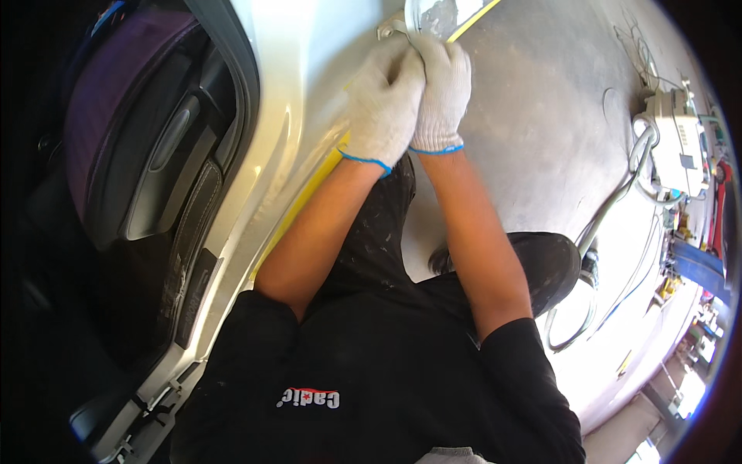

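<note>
Both my hands wear white knit gloves with blue cuffs and press together side by side beyond my knees. My left hand [385,97] is curled, its thumb side against the other glove. Close against it, my right hand [446,89] is curled too. Whatever the fingers hold is hidden behind the gloves. Just past the fingertips are a small metal bracket [390,29] and a pale panel edge [412,17] on the white car body [278,93]. Yellow tape [305,199] runs along the lower body beside my left forearm.
At left, the open doorway shows a dark car seat [166,147] behind a black door seal [244,85]. A grey concrete floor [533,131] spreads to the right. A white machine [678,139] with a grey hose [618,197] stands there, near a blue metal beam [699,267].
</note>
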{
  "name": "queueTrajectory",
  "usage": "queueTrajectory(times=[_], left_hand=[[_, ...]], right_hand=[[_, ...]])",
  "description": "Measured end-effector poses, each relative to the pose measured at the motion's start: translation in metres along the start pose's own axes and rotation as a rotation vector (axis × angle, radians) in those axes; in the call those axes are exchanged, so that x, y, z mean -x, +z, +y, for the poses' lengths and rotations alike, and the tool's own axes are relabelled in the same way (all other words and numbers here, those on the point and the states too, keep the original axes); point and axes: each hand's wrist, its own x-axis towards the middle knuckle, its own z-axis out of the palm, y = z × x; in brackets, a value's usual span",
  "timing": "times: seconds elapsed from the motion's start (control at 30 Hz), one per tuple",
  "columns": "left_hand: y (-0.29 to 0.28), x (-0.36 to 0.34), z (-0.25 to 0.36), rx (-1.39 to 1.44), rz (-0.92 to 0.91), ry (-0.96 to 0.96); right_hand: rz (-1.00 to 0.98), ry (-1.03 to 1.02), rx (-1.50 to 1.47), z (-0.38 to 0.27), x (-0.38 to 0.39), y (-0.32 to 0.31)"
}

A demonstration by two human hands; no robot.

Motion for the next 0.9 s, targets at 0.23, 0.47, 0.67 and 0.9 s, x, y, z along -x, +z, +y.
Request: queueTrajectory(times=[0.23, 0.47, 0.67, 0.9], left_hand=[[-0.022, 0.001, -0.012, -0.551, -0.046, -0.066], [-0.007, -0.044, -0.042, -0.431, -0.041, 0.177], [-0.064, -0.005, -0.071, -0.622, -0.189, 0.083], [-0.123, -0.002, 0.037, -0.687, -0.144, 0.524]], right_hand=[[-0.062, 0.266, 0.064, 0.079, 0.053, -0.007], [-0.17, 0.34, -0.108, 0.025, -0.006, -0.043], [-0.186, -0.014, -0.059, 0.026, -0.028, -0.014], [-0.184, -0.121, -0.017, 0.014, -0.048, -0.012]])
